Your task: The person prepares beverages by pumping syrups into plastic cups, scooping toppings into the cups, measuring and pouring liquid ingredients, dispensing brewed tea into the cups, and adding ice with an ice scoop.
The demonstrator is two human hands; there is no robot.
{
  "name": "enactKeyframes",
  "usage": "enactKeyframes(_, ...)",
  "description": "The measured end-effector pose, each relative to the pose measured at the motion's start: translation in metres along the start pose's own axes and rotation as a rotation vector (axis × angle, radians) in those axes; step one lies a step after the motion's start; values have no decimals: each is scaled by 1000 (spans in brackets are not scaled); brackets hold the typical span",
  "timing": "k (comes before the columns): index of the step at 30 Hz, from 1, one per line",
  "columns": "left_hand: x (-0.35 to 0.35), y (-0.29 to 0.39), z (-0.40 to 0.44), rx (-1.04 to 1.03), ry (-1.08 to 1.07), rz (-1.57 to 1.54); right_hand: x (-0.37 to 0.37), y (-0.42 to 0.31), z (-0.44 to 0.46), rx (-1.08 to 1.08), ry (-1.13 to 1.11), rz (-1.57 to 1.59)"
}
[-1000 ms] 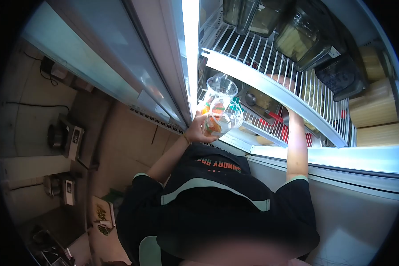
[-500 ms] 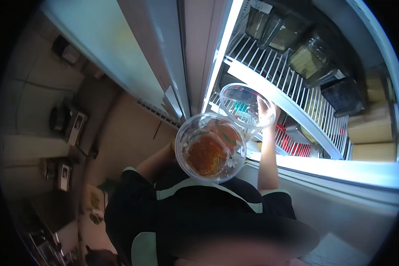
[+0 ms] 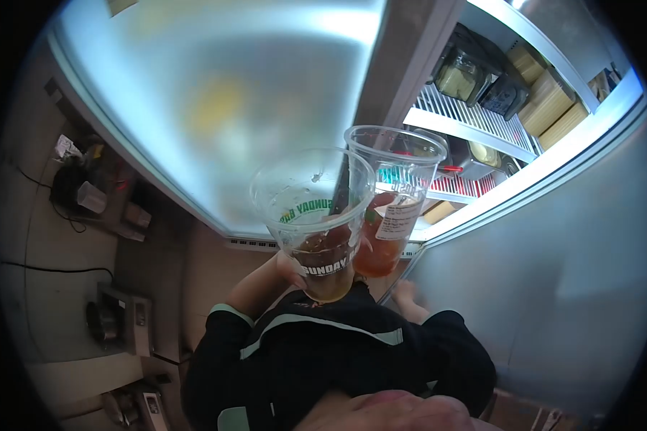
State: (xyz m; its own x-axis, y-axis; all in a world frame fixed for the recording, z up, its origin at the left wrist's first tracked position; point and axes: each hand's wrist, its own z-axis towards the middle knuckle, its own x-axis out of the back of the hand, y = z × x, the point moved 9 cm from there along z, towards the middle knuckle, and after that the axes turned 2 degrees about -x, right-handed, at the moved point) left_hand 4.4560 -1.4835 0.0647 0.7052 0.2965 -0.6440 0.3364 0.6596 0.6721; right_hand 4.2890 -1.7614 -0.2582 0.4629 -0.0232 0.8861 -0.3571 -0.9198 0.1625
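Note:
In front of my chest, my left hand [image 3: 292, 271] is wrapped around a clear plastic cup [image 3: 322, 267] with SUNDAY lettering and brownish liquid low inside. Close against it, farther to the right, is a second clear plastic cup [image 3: 378, 260] with a white printed label and orange-red liquid. Fingers show blurrily through the plastic between the cups; what supports the second one is not plain. My right hand [image 3: 405, 293] is low by the edge of the fridge door, apart from the cups, its fingers not distinguishable.
An open lit fridge [image 3: 474, 123] stands ahead to the right, with wire shelves holding dark-framed clear containers [image 3: 459, 77] and tan boxes [image 3: 553, 108]. A frosted door panel [image 3: 194, 136] fills the upper left. Counters with small appliances [image 3: 126, 316] line the left side.
My view has turned and moved back from the fridge shelves. My right hand has left the area of the second cup and dropped toward the door edge. Both cups are now seen more from the side.

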Motion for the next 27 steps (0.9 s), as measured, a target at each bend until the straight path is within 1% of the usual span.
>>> enactKeyframes(1,4,13,-13,-7,15,-10,-21,-3,-15,8,4,-168)
enactKeyframes(3,12,37,-40,-21,60,-15,-65,-32,-21,37,19,-476)
enactKeyframes(4,16,47,-57,-19,90,-14,-57,-63,-24,33,-192,-372)
enactKeyframes(6,23,62,-82,-31,146,-18,0,-137,-57,-54,-613,-144)
enactKeyframes(8,29,70,-105,-40,179,-23,-3,-188,-72,-44,-746,-159)
enactKeyframes(9,32,73,-112,-47,188,-30,-4,-201,-78,-50,-812,-172)
enactKeyframes(11,37,74,-123,-47,198,-42,-45,-210,-68,-206,-791,-336)
enactKeyframes(13,43,72,-130,-40,200,-58,-9,-244,-97,397,-526,-276)
enactKeyframes(14,43,70,-131,-33,199,-63,-25,-248,-97,442,-498,-17)
enactKeyframes(15,44,67,-131,-27,198,-78,-70,-245,-87,484,-463,242)
enactKeyframes(16,42,63,-131,-12,193,-89,-73,-239,-90,521,-422,503)
enactKeyframes(17,40,57,-124,3,174,-100,-94,-218,-90,438,-478,485)
enactKeyframes(19,32,36,-117,46,148,-132,-98,-177,-126,261,-589,467)
enactKeyframes(22,5,-5,-90,137,62,-190,-120,-99,-172,-199,-594,687)
enactKeyframes(23,-7,-21,-80,175,27,-213,-123,-80,-182,-216,-538,743)
enactKeyframes(25,-40,-61,-51,254,-59,-263,-165,-36,-194,-261,-423,848)
enactKeyframes(27,-80,-106,-23,332,-141,-301,-194,-2,-220,-377,-436,984)
